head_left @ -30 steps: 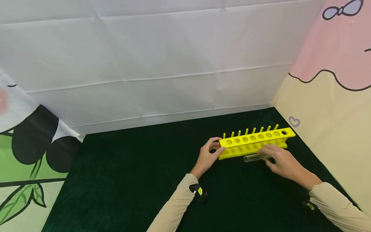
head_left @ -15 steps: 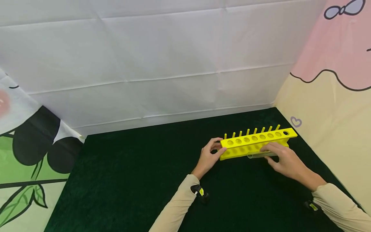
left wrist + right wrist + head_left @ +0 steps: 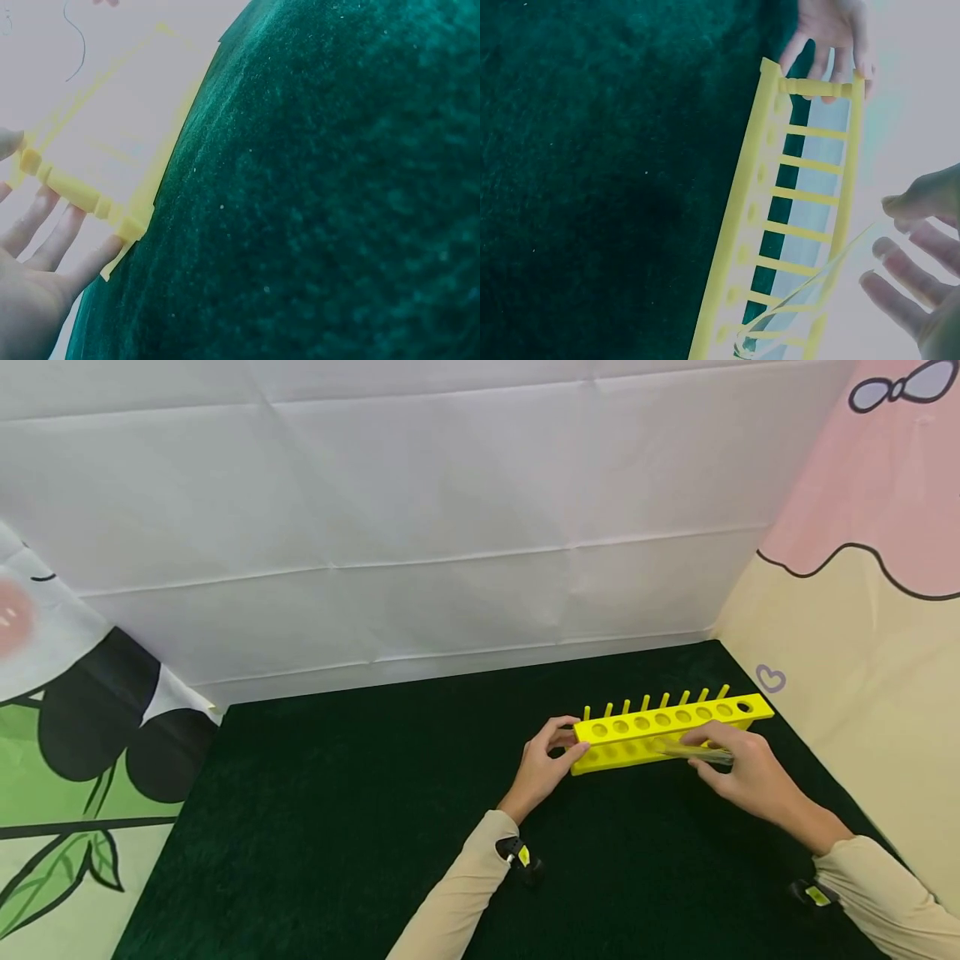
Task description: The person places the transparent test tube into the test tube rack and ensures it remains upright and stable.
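Observation:
A yellow test tube rack (image 3: pixel 671 717) stands near the right edge of the dark green cloth, a row of round holes along its top and several pegs behind. My left hand (image 3: pixel 538 768) grips the rack's left end, thumb in front and fingers around the end; the left wrist view shows those fingers (image 3: pixel 52 232) against the end post. In front of the rack, my right hand (image 3: pixel 738 768) pinches a clear test tube (image 3: pixel 705 752) between thumb and fingers. The tube lies slanted, one end towards the rack's front; in the right wrist view the tube (image 3: pixel 806 285) overlaps the rack's bars.
Dark green cloth (image 3: pixel 360 827) covers the table. A white creased sheet (image 3: pixel 450 527) hangs behind it. Printed cloths hang at the right (image 3: pixel 847 635) and the left (image 3: pixel 82 735). The rack's right end sits close to the table's right edge.
The test tube has risen and turned, from lying low before the rack's base to slanting across its front. The right hand has shifted slightly. The left hand keeps its hold on the rack.

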A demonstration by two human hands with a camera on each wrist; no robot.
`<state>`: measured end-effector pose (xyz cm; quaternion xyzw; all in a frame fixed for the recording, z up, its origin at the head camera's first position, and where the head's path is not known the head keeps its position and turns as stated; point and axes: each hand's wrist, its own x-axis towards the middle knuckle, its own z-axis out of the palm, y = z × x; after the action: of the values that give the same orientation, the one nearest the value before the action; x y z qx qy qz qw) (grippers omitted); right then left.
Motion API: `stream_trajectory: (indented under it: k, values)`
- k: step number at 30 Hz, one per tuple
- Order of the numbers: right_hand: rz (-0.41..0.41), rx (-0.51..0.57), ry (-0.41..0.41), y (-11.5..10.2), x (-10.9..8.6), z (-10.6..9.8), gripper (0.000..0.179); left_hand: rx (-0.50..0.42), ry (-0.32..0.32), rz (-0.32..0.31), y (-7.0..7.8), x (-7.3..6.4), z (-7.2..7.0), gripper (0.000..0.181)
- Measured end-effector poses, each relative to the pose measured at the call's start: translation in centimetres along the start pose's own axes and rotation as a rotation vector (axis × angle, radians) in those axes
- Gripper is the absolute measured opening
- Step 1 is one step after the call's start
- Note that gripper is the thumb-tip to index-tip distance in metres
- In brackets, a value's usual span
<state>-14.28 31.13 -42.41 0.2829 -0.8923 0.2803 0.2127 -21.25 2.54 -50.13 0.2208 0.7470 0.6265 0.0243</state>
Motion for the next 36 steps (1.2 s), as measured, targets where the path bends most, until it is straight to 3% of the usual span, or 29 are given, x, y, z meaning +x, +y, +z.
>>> stream_trajectory:
  k: [18, 25, 36]
  values:
    - [0.052, 0.059, 0.068, -0.1, 0.5, -0.9, 0.045, -0.014, 0.006, -0.018, -0.2, 0.1, -0.2, 0.040]
    - [0.107, 0.071, 0.059, 0.0, 0.3, -1.0, 0.044, -0.007, 0.001, -0.020, -0.2, 0.0, -0.2, 0.040]
    - [0.115, 0.088, 0.075, 0.2, 0.4, -1.2, 0.045, -0.051, 0.009, -0.028, -0.2, 0.1, -0.1, 0.039]
